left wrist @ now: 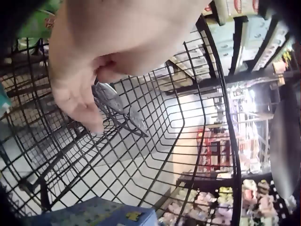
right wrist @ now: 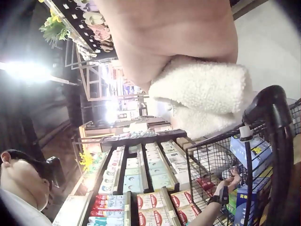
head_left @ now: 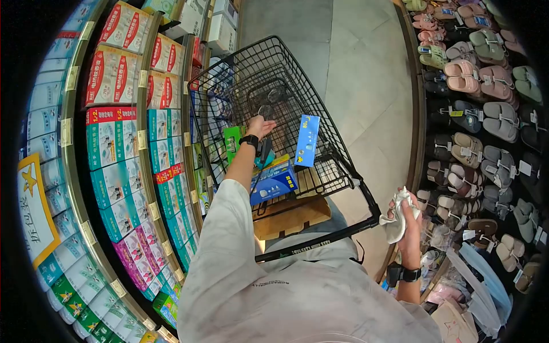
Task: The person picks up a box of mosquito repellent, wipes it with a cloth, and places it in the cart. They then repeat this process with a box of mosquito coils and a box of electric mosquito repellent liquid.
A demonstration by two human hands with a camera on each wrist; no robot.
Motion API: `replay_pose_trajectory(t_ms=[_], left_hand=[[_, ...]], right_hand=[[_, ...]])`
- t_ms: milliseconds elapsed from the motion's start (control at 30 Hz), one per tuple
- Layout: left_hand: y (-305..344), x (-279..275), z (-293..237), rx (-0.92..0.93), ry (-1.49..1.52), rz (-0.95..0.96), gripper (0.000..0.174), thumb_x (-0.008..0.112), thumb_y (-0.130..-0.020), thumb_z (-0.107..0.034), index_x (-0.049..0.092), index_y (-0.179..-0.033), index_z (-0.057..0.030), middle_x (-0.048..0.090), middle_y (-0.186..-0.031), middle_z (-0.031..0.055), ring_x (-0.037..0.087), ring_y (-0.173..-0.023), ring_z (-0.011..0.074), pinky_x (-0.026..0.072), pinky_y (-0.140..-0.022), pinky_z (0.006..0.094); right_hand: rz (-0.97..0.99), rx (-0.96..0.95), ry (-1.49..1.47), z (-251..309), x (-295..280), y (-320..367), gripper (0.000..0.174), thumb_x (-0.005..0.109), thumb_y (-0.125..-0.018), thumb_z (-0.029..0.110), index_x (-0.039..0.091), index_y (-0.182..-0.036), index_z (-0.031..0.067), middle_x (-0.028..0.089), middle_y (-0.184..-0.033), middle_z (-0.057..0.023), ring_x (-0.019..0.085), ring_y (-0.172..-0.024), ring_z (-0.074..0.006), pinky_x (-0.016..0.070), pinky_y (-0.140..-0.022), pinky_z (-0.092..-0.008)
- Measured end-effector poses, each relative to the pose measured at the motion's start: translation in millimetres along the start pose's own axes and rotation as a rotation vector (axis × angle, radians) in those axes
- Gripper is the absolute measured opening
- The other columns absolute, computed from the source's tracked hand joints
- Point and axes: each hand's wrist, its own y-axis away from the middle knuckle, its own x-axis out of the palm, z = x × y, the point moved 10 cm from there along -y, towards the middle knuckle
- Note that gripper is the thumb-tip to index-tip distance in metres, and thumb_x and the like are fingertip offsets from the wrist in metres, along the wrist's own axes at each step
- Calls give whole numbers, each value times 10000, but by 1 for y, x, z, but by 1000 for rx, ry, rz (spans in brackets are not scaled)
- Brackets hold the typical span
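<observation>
Head view: saw left hand (head_left: 261, 127) inside black wire shopping cart (head_left: 275, 38), with fingers relaxed and loosely spread, near green box (head_left: 231, 143). Saw right hand (head_left: 409, 220) just beside cart handle (head_left: 343, 230), gripping white fleecy item (head_left: 393, 227) between curled fingers and thumb; couldn't tell cloth from slipper. Also spotted light-blue box (head_left: 307, 140) in the cart, plus dark-blue box (head_left: 273, 186) nearer the handle. Noted red-and-white mosquito-repellent boxes (head_left: 121, 75) stacked on shelves to the left, slippers (head_left: 500, 120) on a rack to the right. Left wrist view: saw left hand close up above the wire mesh, with fingers hanging loosely bent. Picked out light-blue box at bottom edge, green box at upper left, bright store lighting beyond the cart. Right wrist view: saw white fleecy item folded under right hand, near the black handle corner; couldn't tell exact finger contact from there, with fingertips hidden. Made out both blue boxes through the wire, near left hand with black wristband (right wrist: 220, 194). Noted green plant (right wrist: 54, 30) at upper left.
</observation>
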Motion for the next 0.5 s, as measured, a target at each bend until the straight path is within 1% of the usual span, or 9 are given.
replay_pose_trajectory(t_ms=[33, 167, 267, 333, 367, 400, 433, 467, 500], left_hand=[[0, 2, -3, 26, -96, 34, 588, 265, -1061, -158, 53, -1580, 18, 639, -1217, 299, 700, -983, 352, 626, -728, 368], [4, 9, -3, 37, -69, 81, 597, 278, -1054, -164, 47, -1576, 13, 637, -1223, 296, 698, -983, 340, 625, -743, 385], [10, 2, -8, 19, -81, 108, 589, 325, -1053, -159, 91, -1549, 56, 600, -1285, 285, 678, -1044, 338, 625, -795, 405], [24, 9, -15, 61, 41, 150, 519, 368, -1033, -166, 259, -1462, 103, 613, -1274, 279, 667, -1082, 352, 604, -862, 413], [54, 19, -28, 143, -78, 226, 481, 409, -1015, -182, 348, -1387, 117, 624, -1264, 279, 655, -1113, 353, 575, -926, 413], [64, 29, -30, 211, -83, 321, 452, 438, -1017, -223, 410, -1340, 92, 639, -1243, 280, 669, -1092, 344, 562, -949, 411], [101, 40, -39, 254, -58, 402, 485, 480, -1011, -244, 396, -1373, 68, 660, -1198, 273, 687, -1050, 332, 566, -947, 424], [145, 40, -54, 394, -131, 369, 488, 526, -1000, -239, 396, -1374, 48, 688, -1121, 247, 708, -979, 323, 587, -899, 417], [159, 46, -55, 414, -130, 474, 518, 552, -991, -216, 368, -1396, 49, 703, -1059, 216, 720, -921, 300, 608, -841, 394]], right_hand=[[1, -2, 0, 0, 1, 0, 385, 599, -1018, 213, 526, -1331, 1, 615, -1069, -95, 600, -908, -157, 511, -680, -285], [-30, -34, 16, 5, 5, 8, 394, 602, -1016, 211, 521, -1339, 1, 621, -1032, -103, 595, -869, -151, 509, -675, -277], [-15, -56, 41, 6, 12, 14, 410, 606, -1015, 209, 513, -1353, -2, 629, -1061, -92, 617, -893, -156, 519, -684, -276], [-9, -85, 108, 5, 11, 15, 424, 614, -1011, 209, 509, -1364, -1, 634, -1097, -86, 635, -937, -165, 529, -699, -280], [-88, -72, 94, 4, 12, 20, 438, 623, -1007, 212, 504, -1374, 4, 637, -1120, -88, 642, -960, -166, 539, -713, -288], [6, -93, 89, -1, 16, 15, 459, 624, -1008, 219, 488, -1396, 13, 642, -1121, -104, 645, -950, -169, 547, -724, -297], [62, -136, 96, 2, 30, 15, 454, 620, -1011, 227, 488, -1389, 15, 644, -1118, -115, 647, -944, -177, 555, -739, -313], [126, -168, 108, 4, 45, 17, 448, 617, -1013, 236, 488, -1383, 18, 646, -1115, -127, 650, -938, -185, 562, -753, -329], [171, -149, 76, -4, 52, 14, 432, 607, -1020, 242, 490, -1367, 13, 650, -1108, -135, 653, -941, -198, 565, -780, -343]])
